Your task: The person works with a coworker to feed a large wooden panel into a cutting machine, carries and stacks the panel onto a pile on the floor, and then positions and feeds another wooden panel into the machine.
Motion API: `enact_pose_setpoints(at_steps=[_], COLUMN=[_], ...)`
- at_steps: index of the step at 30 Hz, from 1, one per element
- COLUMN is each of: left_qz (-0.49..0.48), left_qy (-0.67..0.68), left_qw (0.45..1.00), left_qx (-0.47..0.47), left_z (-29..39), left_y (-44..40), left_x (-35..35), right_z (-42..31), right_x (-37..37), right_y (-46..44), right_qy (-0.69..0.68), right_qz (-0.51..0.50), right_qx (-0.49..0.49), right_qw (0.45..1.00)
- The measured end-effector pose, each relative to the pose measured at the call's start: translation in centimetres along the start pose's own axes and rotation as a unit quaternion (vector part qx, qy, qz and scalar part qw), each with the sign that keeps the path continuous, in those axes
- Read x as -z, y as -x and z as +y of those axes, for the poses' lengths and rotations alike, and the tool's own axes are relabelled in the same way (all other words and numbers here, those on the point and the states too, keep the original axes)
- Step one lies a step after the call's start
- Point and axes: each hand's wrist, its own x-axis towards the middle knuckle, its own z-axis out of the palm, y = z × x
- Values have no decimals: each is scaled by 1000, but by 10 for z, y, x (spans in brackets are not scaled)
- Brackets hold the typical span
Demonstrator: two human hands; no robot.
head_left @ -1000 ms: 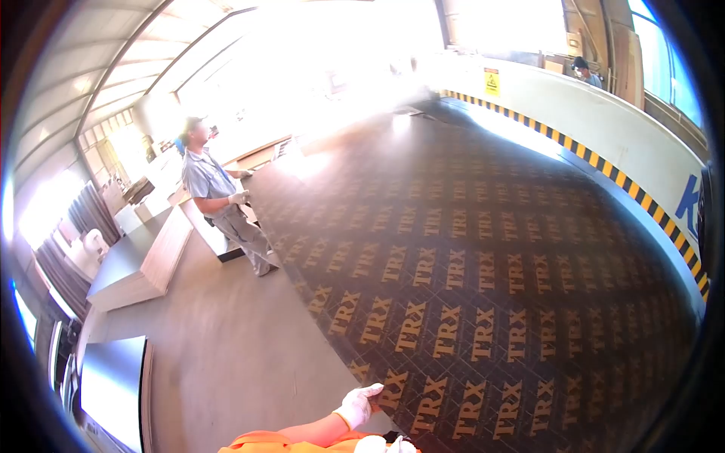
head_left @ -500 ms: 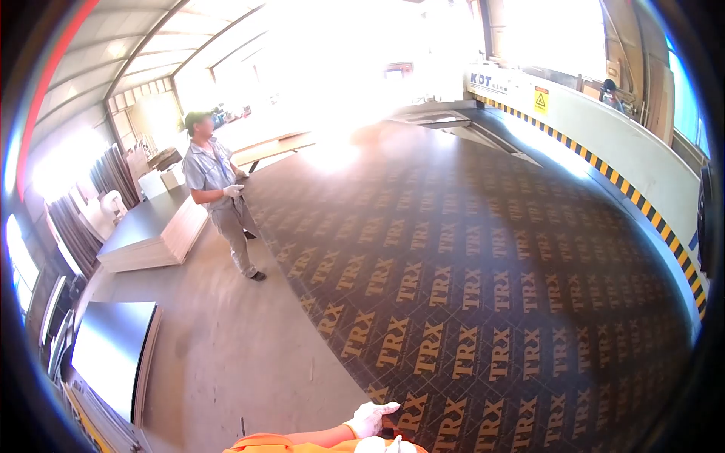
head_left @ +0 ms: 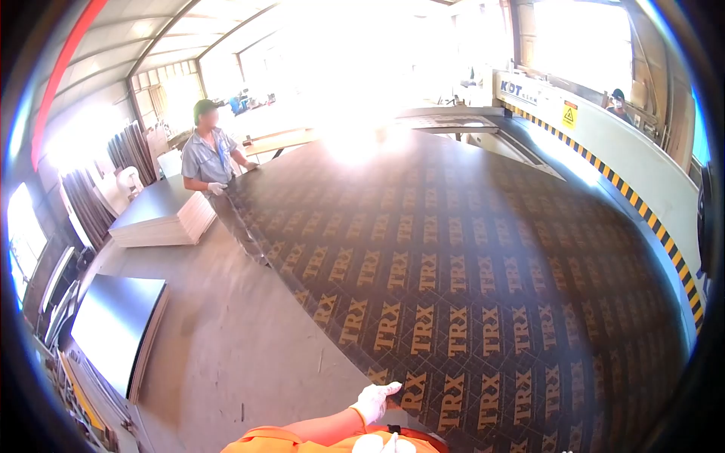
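A large dark brown panel [head_left: 423, 279] printed with rows of gold "TRX" lettering fills the middle and right of the view. My left hand [head_left: 375, 402], in a white glove with an orange sleeve behind it, grips the near left edge of this panel. Its thumb lies on top, and the other fingers are mostly hidden at the edge. A white, bunched piece of fabric [head_left: 385, 444] shows at the bottom against my orange clothing; I cannot make out what it is. My right hand is out of view.
A co-worker [head_left: 211, 155] in grey clothes and white gloves stands at the panel's far left edge. Panel stacks [head_left: 162, 215] and leaning dark sheets [head_left: 117, 325] occupy the left. A white machine beam [head_left: 604, 143] with striped edging runs along the right.
The co-worker has leaned toward the panel, with one hand now on its edge. My left hand keeps hold of the near edge, slightly higher in view. The camera view has shifted slightly.
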Motion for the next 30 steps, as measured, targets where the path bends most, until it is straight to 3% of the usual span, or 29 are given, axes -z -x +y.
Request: enact_pose_setpoints(at_steps=[5,11,13,14,15,17,18,23,25,27,30], left_qz=[11,21,89,107,136,198,206,198,213,196,170], left_qy=[-17,-38,56,110,122,277,321,318,313,316,318], left_qw=[1000,999,994,988,982,939,919,918,917,921,924], left_qx=[3,-26,-27,-34,-43,-40,-98,-129,-121,-119,-130], left_z=[2,-8,-39,-34,-68,-62,-110,-87,-89,-64,-67], left_y=[16,-15,2,54,36,116,99,79,59,80,74], left_x=[11,7,32,16,45,-4,24,60,66,35,32], right_z=[15,9,-2,-15,-31,-74,-101,-139,-147,-162,-158], right_x=[-21,-21,-22,-24,-26,-34,-38,-37,-40,-38,-30], right_y=[40,4,-92,-138,-183,-264,-294,-273,-279,-278,-281], right_qy=[-24,-58,-92,-114,-136,-188,-196,-129,-103,-10,-15], right_qz=[39,86,69,57,43,14,-14,-49,-114,-199,-188], right_qx=[1,-17,80,124,168,261,302,322,304,216,215], right_qw=[999,994,990,984,975,947,933,937,940,956,958])
